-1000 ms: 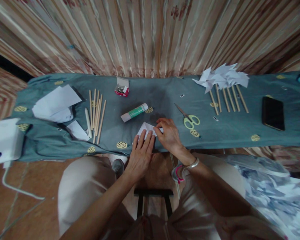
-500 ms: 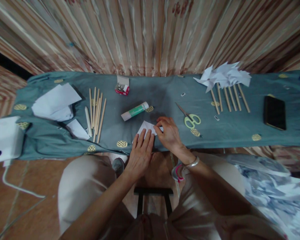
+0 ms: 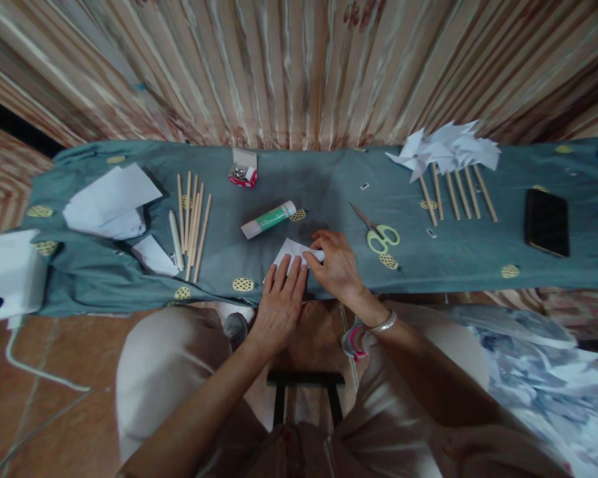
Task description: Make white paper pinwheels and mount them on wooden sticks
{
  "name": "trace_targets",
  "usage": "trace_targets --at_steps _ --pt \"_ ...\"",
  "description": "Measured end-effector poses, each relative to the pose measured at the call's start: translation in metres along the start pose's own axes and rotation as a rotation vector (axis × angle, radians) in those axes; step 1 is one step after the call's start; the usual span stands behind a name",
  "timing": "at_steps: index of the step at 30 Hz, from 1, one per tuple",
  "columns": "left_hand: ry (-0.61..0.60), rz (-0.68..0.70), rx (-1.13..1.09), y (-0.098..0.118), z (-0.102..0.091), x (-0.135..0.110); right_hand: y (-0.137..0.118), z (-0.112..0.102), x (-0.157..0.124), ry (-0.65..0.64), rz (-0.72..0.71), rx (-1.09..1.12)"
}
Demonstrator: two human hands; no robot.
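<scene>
A small white sheet of paper (image 3: 290,247) lies at the front edge of the cloth-covered table, partly hidden by my hands. Flat on its near side, my left hand (image 3: 282,299) presses it with fingers stretched out. My right hand (image 3: 336,265) pinches the paper's right corner between thumb and fingers, and a folded bit of it sticks out by the thumb. Just beyond the paper is a green and white glue stick (image 3: 269,220). Scissors (image 3: 379,239) with light green handles rest to the right of my right hand.
Wooden sticks (image 3: 194,226), a white marker-like stick (image 3: 176,240) and stacked paper (image 3: 110,202) lie left. A red box (image 3: 243,169) of small metal pieces stands behind. Paper pinwheels (image 3: 448,153) and a phone (image 3: 547,222) lie right. A white device (image 3: 12,275) sits at the left end.
My right thumb has shifted slightly left over the paper, and more of the folded corner shows beside it. The left hand stays almost still.
</scene>
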State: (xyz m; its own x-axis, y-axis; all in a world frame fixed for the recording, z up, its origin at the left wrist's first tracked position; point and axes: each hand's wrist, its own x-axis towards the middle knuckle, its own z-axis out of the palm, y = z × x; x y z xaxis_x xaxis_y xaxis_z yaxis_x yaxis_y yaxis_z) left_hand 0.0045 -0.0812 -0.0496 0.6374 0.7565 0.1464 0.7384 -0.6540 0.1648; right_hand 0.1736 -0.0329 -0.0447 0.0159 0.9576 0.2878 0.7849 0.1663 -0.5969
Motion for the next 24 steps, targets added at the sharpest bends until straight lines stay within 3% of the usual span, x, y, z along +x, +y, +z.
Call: trace_targets --at_steps 9,24 --pt "0.000 -0.007 -0.026 0.001 0.000 0.000 0.001 -0.002 -0.011 0.007 0.046 0.008" --pt "0.057 0.023 -0.029 -0.013 -0.003 -0.013 0.027 -0.019 -0.026 0.039 0.086 -0.013"
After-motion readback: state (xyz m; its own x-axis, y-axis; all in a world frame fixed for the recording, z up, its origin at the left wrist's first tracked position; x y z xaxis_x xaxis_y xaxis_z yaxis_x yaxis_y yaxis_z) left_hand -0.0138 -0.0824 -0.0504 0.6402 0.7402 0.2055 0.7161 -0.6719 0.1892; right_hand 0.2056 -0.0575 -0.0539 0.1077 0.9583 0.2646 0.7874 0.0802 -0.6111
